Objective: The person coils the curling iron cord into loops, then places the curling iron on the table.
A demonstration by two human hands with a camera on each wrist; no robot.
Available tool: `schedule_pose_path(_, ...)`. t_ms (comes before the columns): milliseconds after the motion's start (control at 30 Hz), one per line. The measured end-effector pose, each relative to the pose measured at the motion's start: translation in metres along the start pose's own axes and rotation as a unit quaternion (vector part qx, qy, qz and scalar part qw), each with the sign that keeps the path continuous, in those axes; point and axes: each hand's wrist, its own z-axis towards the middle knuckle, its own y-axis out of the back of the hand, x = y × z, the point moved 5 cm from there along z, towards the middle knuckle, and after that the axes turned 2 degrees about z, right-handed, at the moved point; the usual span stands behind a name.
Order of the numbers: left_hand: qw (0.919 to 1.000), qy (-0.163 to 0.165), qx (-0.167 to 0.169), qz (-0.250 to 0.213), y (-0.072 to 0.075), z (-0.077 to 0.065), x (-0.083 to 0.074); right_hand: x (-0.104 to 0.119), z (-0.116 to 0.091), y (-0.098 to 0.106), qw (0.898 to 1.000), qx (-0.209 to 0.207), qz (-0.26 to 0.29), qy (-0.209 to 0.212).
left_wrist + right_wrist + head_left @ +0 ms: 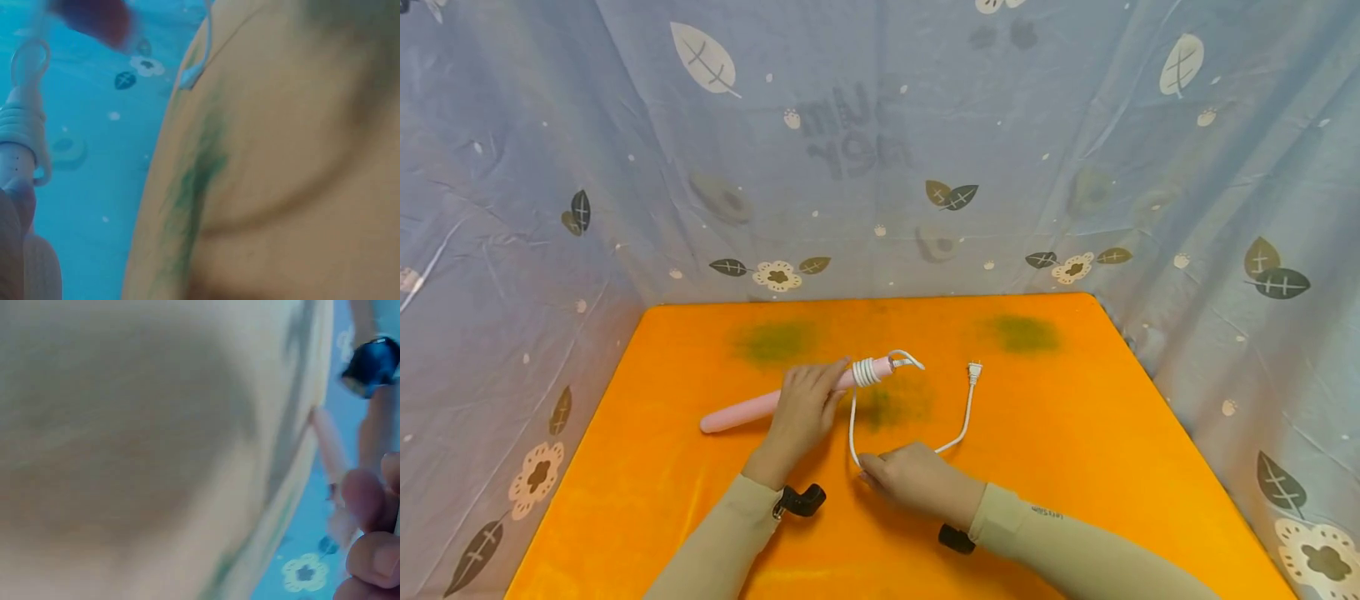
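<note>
A slim pink hair iron point(741, 412) slants up to the right in the head view. My left hand point(805, 406) grips it around the middle, thumb near the coils. Several turns of white power cord point(866, 372) wrap its right end, and a short loop sticks out past that tip. From the coils the cord runs down to my right hand point(920, 477), which pinches it between thumb and fingers. Beyond that hand the cord curves up to a two-pin plug point(974, 372). In the left wrist view the coiled end point(22, 128) shows at the left edge.
An orange cloth-covered table point(1060, 467) with green smudges point(1018, 333) lies beneath. Blue-grey curtains point(880, 183) printed with leaves and flowers hang at the back and both sides. Dark wrist-camera mounts point(803, 500) sit at both sleeves.
</note>
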Motion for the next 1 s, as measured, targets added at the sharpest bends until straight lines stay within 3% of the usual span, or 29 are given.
schedule_pose_path(233, 0.9995, -0.001, 0.032, 0.008, -0.009, -0.006, 0.0, 0.008, 0.015, 0.033, 0.999, -0.042, -0.019, 0.007)
schedule_pose_path(467, 0.9909, 0.043, 0.123, 0.032, -0.02, -0.013, 0.001, -0.017, 0.023, 0.058, 0.998, -0.044, -0.039, -0.009)
schedule_pose_path(533, 0.9888, 0.047, 0.136, 0.038, -0.021, -0.015, 0.0, -0.026, 0.026, 0.066, 0.998, -0.042, -0.047, -0.014)
schedule_pose_path(767, 0.9937, 0.015, 0.11, 0.019, -0.016, -0.015, -0.011, -0.047, 0.035, 0.085, 0.996, -0.032, -0.076, -0.019)
schedule_pose_path(1000, 0.9928, -0.023, 0.117, 0.011, -0.019, -0.02, -0.022, -0.067, 0.044, 0.087, 0.998, -0.027, -0.041, -0.033)
